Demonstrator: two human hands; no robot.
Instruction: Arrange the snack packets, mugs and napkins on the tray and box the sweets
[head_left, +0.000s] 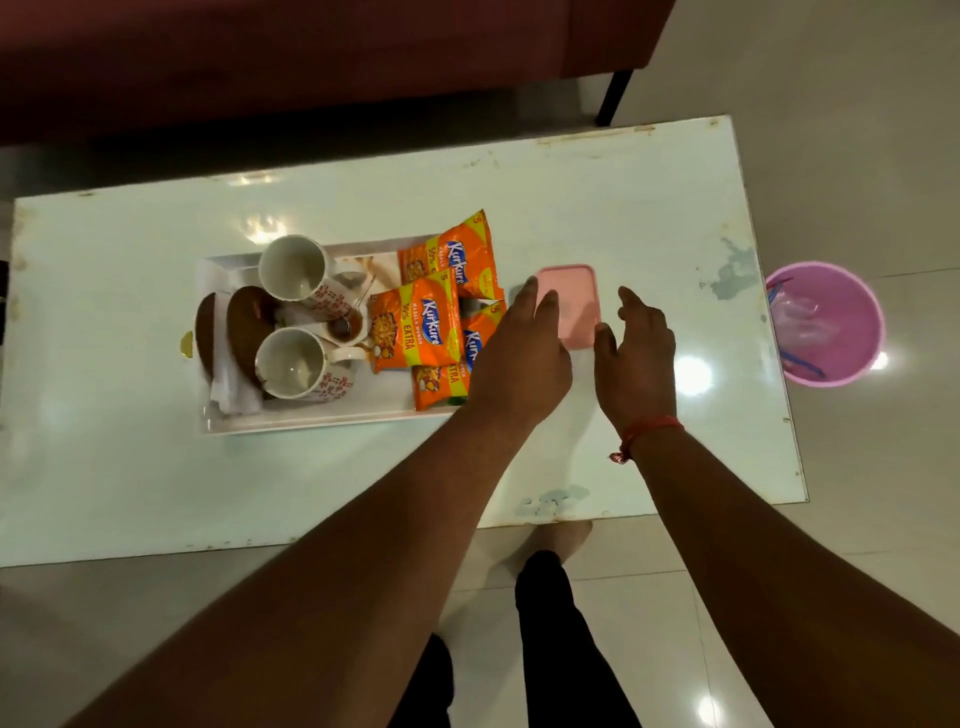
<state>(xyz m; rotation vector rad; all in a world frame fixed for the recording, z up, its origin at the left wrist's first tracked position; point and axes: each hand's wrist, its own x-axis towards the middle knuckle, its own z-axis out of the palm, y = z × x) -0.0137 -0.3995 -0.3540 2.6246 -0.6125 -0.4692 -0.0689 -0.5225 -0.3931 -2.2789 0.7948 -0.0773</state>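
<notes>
A white tray (311, 418) sits on the white table (649, 208). It holds two white patterned mugs (293, 267) (291, 364), white napkins (231, 387), brown heart-shaped dishes (249, 322) and three orange snack packets (415, 325). Right of the tray lies a pink-lidded box (576, 299). My left hand (524, 353) rests over the box's left edge, fingers spread. My right hand (636, 353) hovers at its right edge, fingers apart, thumb near the lid corner. Neither hand grips anything. No sweets are visible.
A pink bucket (826, 325) with a plastic liner stands on the floor at the table's right end. A dark red sofa (311, 52) runs along the far side. My legs and a foot (550, 540) show below the table's near edge.
</notes>
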